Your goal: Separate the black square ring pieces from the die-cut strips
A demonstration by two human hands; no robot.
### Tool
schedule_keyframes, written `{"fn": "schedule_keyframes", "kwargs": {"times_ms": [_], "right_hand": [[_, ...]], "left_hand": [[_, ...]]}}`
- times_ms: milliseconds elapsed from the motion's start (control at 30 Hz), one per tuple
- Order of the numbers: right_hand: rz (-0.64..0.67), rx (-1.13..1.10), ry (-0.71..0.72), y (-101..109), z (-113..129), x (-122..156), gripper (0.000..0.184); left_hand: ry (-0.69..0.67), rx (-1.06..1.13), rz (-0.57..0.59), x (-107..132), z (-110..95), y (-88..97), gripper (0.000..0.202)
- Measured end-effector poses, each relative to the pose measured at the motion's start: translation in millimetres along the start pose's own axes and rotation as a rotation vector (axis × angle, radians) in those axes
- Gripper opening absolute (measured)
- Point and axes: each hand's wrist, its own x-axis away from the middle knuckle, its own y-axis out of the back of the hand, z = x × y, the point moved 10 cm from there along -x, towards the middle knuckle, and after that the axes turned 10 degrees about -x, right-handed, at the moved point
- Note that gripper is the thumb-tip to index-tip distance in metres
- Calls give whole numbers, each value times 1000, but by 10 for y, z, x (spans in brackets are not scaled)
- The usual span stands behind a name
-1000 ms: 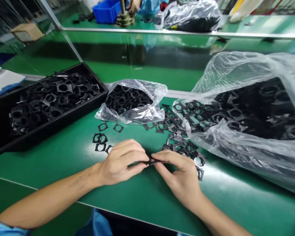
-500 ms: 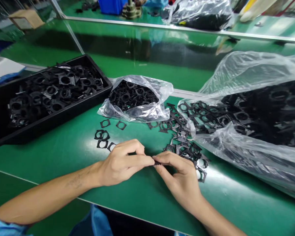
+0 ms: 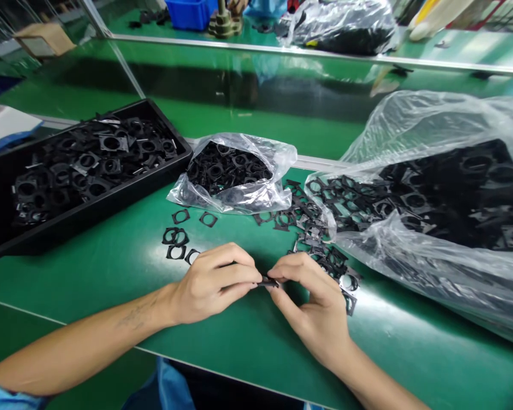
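The person is pinching a small black part [image 3: 267, 281] between both hands, just above the green mat [image 3: 239, 347], near the front edge and about mid-table. The left hand [image 3: 214, 285] is closing thumb and forefinger on the part's left end, with the other fingers curled under. The right hand [image 3: 314, 302] is gripping the right end with thumb and fingertips, arched over it. The part is so thin and so covered that I cannot tell whether it is one piece or two pressed together.

I judge the step in hand is working that piece between the fingertips, either seating or separating it. Just right of the hands, loose frames [image 3: 325, 259] are spilling from the large plastic bag [image 3: 431, 267], and a few flat rings [image 3: 175, 236] are lying to the left. Farther off, a small bag [image 3: 235, 196] of such parts is sitting beside a black tray [image 3: 89, 213] holding more. The next move, I would say, is calling for a steady pinch from both sides and a bare spot for setting the piece down.
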Motion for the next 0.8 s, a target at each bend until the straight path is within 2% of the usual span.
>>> {"fn": "schedule_keyframes", "kwargs": {"times_ms": [167,300,500,633,700,733,800], "right_hand": [[26,-31,86,-6,90,18,24],[59,-16,87,-21,115,14,24],[46,43,90,-11,93,-46,16],[81,114,168,-49,24,-27,7],[78,156,218,-44,38,-3,6],[83,174,231,-47,52,7,7],[93,191,254,-48,101,20,6]], "left_hand": [[29,20,14,24,22,-26,10],[58,46,38,38,55,-60,10],[108,69,-22,-52,103,-23,5],[121,74,-31,-100,152,9,10],[140,21,-39,-121,245,156,9],[167,-28,-59,-138,337,300,7],[268,-178,-152,-185,628,752,8]]}}
